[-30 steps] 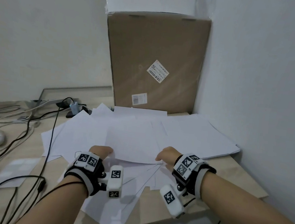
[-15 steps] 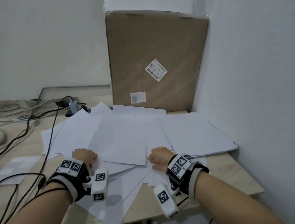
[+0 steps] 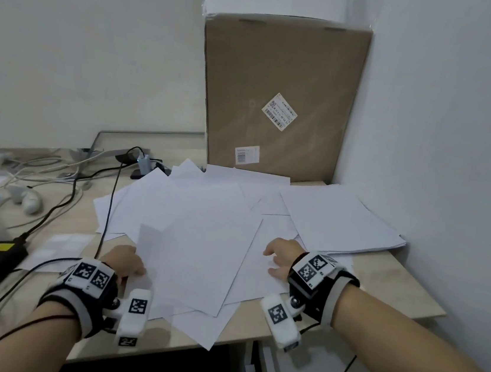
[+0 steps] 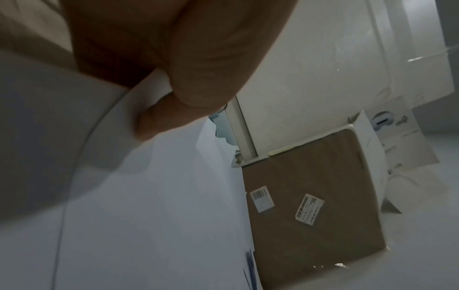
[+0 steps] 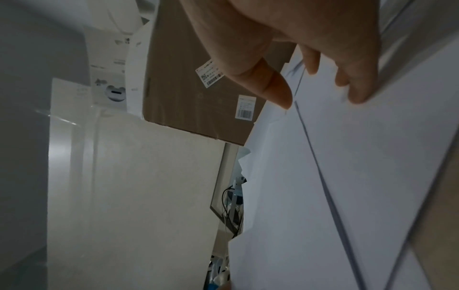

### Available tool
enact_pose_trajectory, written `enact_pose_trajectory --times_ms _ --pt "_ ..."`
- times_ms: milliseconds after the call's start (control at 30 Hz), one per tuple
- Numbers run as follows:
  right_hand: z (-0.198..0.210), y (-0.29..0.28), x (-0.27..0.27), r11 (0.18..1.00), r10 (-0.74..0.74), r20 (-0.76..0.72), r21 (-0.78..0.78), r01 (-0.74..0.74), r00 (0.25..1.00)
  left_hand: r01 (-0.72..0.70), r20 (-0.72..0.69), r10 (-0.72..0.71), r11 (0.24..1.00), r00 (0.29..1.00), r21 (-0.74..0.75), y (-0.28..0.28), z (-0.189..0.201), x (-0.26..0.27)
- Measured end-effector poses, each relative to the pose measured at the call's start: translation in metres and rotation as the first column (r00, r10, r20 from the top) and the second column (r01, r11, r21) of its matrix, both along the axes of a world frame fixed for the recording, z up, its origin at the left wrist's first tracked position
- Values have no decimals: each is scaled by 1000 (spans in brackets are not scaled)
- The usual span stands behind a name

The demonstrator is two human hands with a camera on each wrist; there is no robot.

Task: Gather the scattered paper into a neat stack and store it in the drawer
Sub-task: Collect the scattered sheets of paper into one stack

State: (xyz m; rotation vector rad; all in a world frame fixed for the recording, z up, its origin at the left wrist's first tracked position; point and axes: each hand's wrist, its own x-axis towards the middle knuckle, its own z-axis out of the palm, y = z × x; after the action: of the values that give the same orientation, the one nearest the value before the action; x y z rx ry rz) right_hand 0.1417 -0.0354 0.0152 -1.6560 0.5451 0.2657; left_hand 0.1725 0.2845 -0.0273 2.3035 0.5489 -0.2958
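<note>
Head view: the desk (image 3: 387, 280) is covered with loose white paper (image 3: 202, 227), sheets fanned at all angles from the brown cardboard box (image 3: 280, 97) at the far side to the near edge, where a few corners hang over. A tidier pile (image 3: 342, 219) lies at the far right against the wall, but most of the sheets are not squared up, so by my reckoning the gathering has barely begun. The stacking and the storing are all left to do, and I cannot make out a drawer for certain.

The left hand (image 3: 125, 262) sits at the near left edge of the spread. In the left wrist view its thumb and a finger (image 4: 159, 121) are pressed together on the lifted edge of a sheet, pinching it.

The right hand (image 3: 283, 257) lies on the sheets at the near right. Its fingers (image 5: 357, 86) are spread and nearly straight, tips touching the paper, gripping nothing.
</note>
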Motion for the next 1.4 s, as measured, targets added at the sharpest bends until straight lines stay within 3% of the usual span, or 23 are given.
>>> enact_pose_trajectory --times_ms 100,267,433,500,667,800,867,1000,1133,1267,1400 --pt "-1 5 -5 998 -29 -21 51 30 999 48 33 -52 992 998 115 -9 9 -6" --pt "1 -3 -7 992 -16 -68 -126 8 998 66 22 -69 989 997 129 -18 15 -9" --pt "4 -9 -19 991 34 -86 -126 -45 996 73 -53 -73 997 996 -7 -30 22 -16" --pt "-1 -14 -18 995 42 -74 -84 -48 996 -10 -29 6 989 1000 -148 -27 21 -16" --pt "-10 -23 -17 999 -16 -47 38 18 999 -101 -52 89 944 995 -315 -16 21 -21" --pt "-32 -32 -3 993 -9 0 118 9 1000 8 -147 -80 901 986 -433 -18 31 -32" --pt "-29 -31 -8 989 4 12 151 -6 1000 9 -158 -91 890 983 -456 -20 31 -34" --pt "-5 -19 -35 980 33 18 194 -36 999 -29 -135 -22 931 991 -363 -31 28 -44" --pt "-5 -18 -37 965 72 17 251 -74 997 -89 -28 85 937 996 -337 -28 23 -41" --pt "4 -15 -38 940 39 52 336 -54 998 -142 -22 153 843 988 -518 -26 30 -48" --pt "24 -2 -34 885 -13 60 465 -16 998 -126 81 216 790 973 -600 -29 42 -59"
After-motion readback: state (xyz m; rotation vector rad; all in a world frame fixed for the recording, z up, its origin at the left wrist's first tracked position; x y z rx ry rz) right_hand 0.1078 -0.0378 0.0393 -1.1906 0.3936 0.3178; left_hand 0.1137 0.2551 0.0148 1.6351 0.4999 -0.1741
